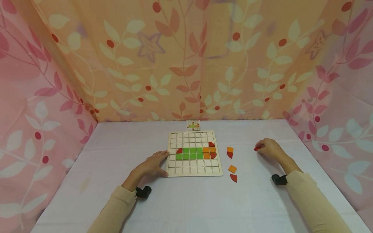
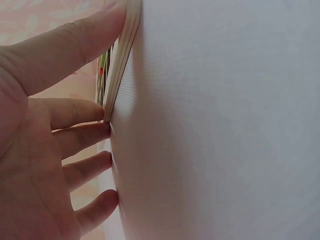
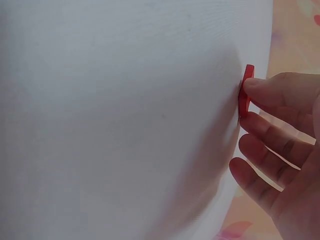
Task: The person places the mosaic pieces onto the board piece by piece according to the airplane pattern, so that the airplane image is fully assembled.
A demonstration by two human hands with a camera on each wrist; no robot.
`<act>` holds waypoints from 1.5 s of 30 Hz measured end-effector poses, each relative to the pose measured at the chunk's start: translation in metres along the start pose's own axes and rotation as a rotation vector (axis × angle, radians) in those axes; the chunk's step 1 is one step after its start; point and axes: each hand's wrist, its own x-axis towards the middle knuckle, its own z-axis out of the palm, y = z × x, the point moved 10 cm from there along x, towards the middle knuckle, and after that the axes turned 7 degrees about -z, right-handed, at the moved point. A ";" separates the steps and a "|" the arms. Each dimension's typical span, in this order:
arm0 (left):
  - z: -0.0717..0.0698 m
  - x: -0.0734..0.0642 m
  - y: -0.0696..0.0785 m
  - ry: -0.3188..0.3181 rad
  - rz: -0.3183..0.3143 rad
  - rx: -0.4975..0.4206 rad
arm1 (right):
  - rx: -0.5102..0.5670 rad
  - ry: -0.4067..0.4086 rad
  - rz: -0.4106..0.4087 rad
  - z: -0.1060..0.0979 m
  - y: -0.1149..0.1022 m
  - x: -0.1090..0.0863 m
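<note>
A square wooden grid board (image 1: 193,170) lies flat on the table. On it sit several green squares (image 1: 193,150), a few orange squares (image 1: 206,150) and red quarter-round pieces (image 1: 213,156). My left hand (image 1: 152,164) rests at the board's left side, thumb and fingertips at its edge, fingers spread and fairly straight. Further right, beyond the board, my right hand (image 1: 269,149) pinches a small red tile (image 3: 246,92) between thumb and fingertips. That tile stands on its edge in the right wrist view, close to the white cloth, with the other fingers loosely bent below it.
Between board and right hand lie two orange squares (image 1: 232,169) and two red quarter-round pieces (image 1: 234,178). A small pattern card (image 1: 193,125) stands behind the board. White cloth (image 1: 122,136) covers the table, and a flowered curtain (image 1: 180,61) closes the back and sides.
</note>
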 end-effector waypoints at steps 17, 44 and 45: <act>0.000 0.000 0.000 0.000 0.001 0.001 | -0.004 0.026 0.029 0.001 0.005 -0.002; 0.000 -0.001 0.000 -0.009 -0.011 0.011 | 0.055 0.006 0.062 0.013 -0.020 0.012; 0.000 -0.001 0.000 -0.009 -0.011 0.008 | 0.062 0.001 0.063 0.016 -0.025 0.014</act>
